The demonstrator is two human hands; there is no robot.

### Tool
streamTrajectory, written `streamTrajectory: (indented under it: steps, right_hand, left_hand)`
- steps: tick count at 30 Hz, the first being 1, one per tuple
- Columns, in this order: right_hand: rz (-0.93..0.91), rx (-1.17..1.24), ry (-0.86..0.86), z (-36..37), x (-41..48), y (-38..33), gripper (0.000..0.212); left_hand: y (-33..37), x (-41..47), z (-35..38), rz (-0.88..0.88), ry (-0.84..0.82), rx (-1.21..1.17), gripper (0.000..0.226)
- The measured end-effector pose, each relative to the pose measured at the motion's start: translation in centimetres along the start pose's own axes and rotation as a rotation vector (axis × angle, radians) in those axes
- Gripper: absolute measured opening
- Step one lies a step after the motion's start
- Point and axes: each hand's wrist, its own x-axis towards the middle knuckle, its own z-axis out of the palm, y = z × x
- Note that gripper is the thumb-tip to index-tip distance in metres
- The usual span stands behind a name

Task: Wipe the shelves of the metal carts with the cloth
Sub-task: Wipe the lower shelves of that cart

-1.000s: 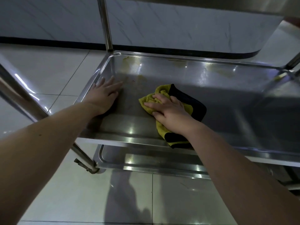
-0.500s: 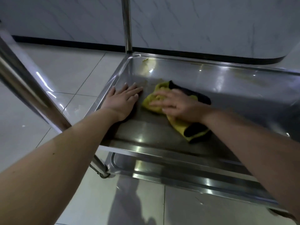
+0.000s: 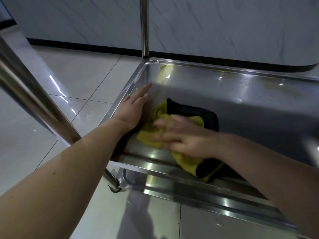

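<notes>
Two hands: the left hand [image 3: 133, 107] lies flat, fingers straight, on the stainless steel cart shelf [image 3: 241, 104] against its left rim. The right hand [image 3: 183, 137], blurred, presses spread fingers on one crumpled yellow-and-black cloth [image 3: 187, 163] just beside it, near the front edge. Bare shelf stretches rightward and back. One lower shelf [image 3: 155, 184] and two upright steel posts [image 3: 144, 26] show.

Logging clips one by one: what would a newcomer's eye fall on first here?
The yellow-and-black cloth stands out on the steel shelf, near its front left corner, with the right hand pressed flat on it. The left hand lies flat along the left rim. A yellowish mark shows at the far left corner.
</notes>
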Motion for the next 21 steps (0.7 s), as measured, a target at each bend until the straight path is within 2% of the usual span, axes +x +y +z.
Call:
streamTrajectory:
  steps: [3,6,8,12,16,18,21]
  right_hand:
    - [-0.183,0.102,-0.04,0.7,-2.0,-1.9,0.041]
    - [-0.182,0.117,-0.039,-0.5,-0.7,-0.4,0.039]
    - [-0.094,0.088,0.01,-1.3,1.5,2.0,0.038]
    - [0.212,-0.02,0.15,-3.5,7.2,7.7,0.04]
    - [0.487,-0.096,0.255,-4.6,11.6,9.9,0.04]
    - [0.526,-0.137,0.266,-4.3,12.4,9.4,0.041]
    - [0.435,-0.098,0.257,-3.6,11.2,7.5,0.04]
  left_hand:
    - [0.1,0.0,0.0,-0.056,-0.014,-0.05,0.036]
    - [0.1,-0.2,0.1,-0.003,-0.033,0.16,0.042]
    - [0.2,-0.3,0.0,-0.007,-0.052,0.208,0.043]
    - [0.5,-0.4,-0.1,-0.009,-0.092,0.273,0.045]
    - [0.8,-0.6,0.0,0.042,-0.115,0.44,0.049]
    - [0.7,-0.6,-0.1,0.057,-0.103,0.441,0.049]
    - [0.3,-0.6,-0.1,0.067,-0.056,0.362,0.049]
